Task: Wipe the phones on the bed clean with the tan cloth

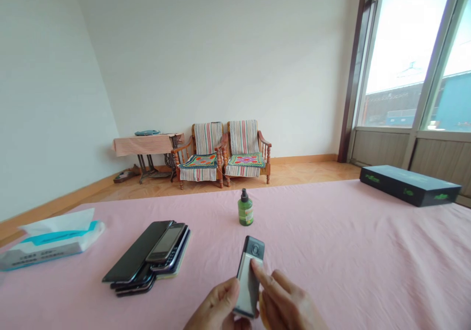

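A slim grey mobile phone (247, 286), its back turned up and a round camera ring near the top, is gripped by my left hand (217, 304) at its left edge and lower end. The index finger of my right hand (289, 300) stretches onto the phone's back, just below the camera. My other right fingers are curled; a yellowish patch shows under them, and I cannot make out what it is. Beyond the phone stands a green bottle (246, 213) with a black spray top. Left of my hands lies a stack of phones (147, 254), with a large black one uppermost.
A pink cloth (331, 251) covers the surface before me. A tissue pack (55, 241) lies at the left, a black box (408, 185) at the far right. Beyond the edge are two wooden chairs (243, 160), a cloth-covered side table (147, 145) and a window (401, 65).
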Demonstrator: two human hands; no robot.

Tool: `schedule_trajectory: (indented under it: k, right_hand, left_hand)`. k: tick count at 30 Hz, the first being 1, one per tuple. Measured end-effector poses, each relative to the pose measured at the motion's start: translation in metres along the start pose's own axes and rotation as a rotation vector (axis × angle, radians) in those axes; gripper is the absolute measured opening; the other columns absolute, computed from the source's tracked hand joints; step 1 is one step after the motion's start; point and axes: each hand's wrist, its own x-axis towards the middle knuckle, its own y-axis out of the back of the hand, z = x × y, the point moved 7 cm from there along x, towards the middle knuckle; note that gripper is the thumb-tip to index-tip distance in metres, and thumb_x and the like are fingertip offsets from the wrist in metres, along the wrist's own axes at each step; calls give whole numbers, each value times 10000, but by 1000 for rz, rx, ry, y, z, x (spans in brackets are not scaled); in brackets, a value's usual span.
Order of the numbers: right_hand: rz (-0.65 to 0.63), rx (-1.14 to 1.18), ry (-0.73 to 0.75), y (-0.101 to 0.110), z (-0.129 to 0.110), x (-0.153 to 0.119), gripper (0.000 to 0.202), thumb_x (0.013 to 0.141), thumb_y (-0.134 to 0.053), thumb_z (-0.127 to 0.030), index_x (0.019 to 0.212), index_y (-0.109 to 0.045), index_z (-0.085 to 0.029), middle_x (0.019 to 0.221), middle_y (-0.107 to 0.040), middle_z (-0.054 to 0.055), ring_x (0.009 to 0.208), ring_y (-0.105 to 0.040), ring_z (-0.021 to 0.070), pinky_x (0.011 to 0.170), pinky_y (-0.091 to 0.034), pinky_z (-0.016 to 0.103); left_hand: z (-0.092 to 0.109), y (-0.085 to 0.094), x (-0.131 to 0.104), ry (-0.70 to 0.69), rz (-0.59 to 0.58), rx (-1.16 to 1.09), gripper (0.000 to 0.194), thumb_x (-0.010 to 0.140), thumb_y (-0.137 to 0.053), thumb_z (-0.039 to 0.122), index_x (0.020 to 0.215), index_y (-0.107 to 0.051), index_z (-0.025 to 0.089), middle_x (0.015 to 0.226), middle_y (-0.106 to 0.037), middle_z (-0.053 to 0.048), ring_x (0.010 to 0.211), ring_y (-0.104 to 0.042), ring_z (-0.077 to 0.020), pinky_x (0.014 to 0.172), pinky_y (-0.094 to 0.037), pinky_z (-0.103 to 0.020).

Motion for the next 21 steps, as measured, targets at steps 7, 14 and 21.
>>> schedule_trajectory:
  k: [7, 14, 21]
  right_hand:
    - [243, 187, -58, 11, 3, -8, 326, 934, -433, -329, 1090, -664, -162, 691, -572, 38, 515, -557, 95, 521, -440, 168]
    - [299, 272, -225, 11, 31, -12, 328, 866, -522, -448, 974, -685, -184, 643, -564, 10, 463, -502, 99, 432, -382, 169]
    - [321, 254, -231, 12, 30, -13, 321, 850, -528, -466, 908, -693, -197, 633, -567, 16, 450, -489, 107, 413, -363, 183]
  left_hand:
    - [76, 18, -36, -369, 259, 362, 407, 846, -579, 518, 909, -679, 129, 891, -651, -109, 777, -563, -199, 665, -435, -292]
    - [179, 76, -75, -655, 1038, 1569, 486, 901, -391, 420, 1248, -551, 119, 1007, -563, -122, 1020, -524, -287, 931, -406, -414]
    - [175, 98, -64, -399, 1261, 1882, 453, 885, -439, 298, 1251, -542, 54, 967, -565, -166, 965, -502, -338, 829, -395, -469]
